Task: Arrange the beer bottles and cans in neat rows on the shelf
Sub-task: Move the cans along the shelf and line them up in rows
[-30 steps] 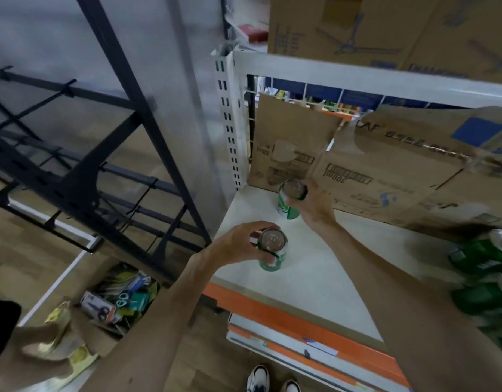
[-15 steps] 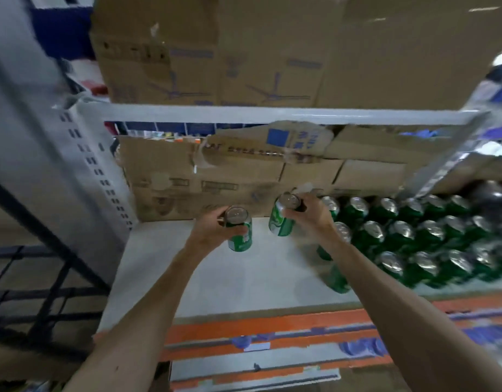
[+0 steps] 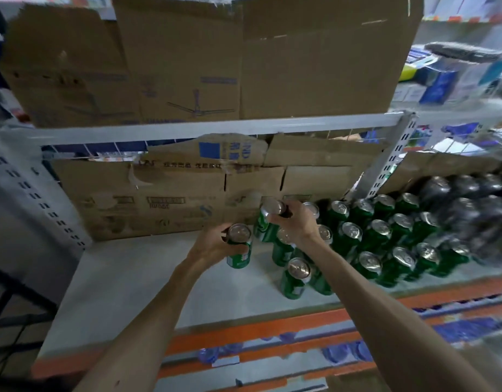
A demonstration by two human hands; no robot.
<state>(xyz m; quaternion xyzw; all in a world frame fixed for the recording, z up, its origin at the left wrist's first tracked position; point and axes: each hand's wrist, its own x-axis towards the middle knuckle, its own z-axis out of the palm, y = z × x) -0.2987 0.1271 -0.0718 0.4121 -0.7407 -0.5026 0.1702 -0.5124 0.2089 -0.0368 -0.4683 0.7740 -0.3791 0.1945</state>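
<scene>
My left hand [image 3: 213,246] grips an upright green can [image 3: 239,251] just above the pale shelf board [image 3: 136,281]. My right hand [image 3: 296,222] holds a second green can [image 3: 265,226] by its top, tilted, near the back of the shelf beside the cardboard. To the right stand several green cans in rows [image 3: 377,236]; the nearest one [image 3: 295,278] is at the front left of the group. Dark cans [image 3: 464,205] stand further right, blurred.
Flattened cardboard boxes [image 3: 159,199] line the back of the shelf. A white rail [image 3: 187,131] carries large cartons [image 3: 187,66] above. A white perforated post [image 3: 391,162] divides the bays. An orange edge strip [image 3: 258,329] runs along the shelf front.
Both hands have carried their cans rightward along the shelf, up to the left side of the green rows. The view has swung right with them.
</scene>
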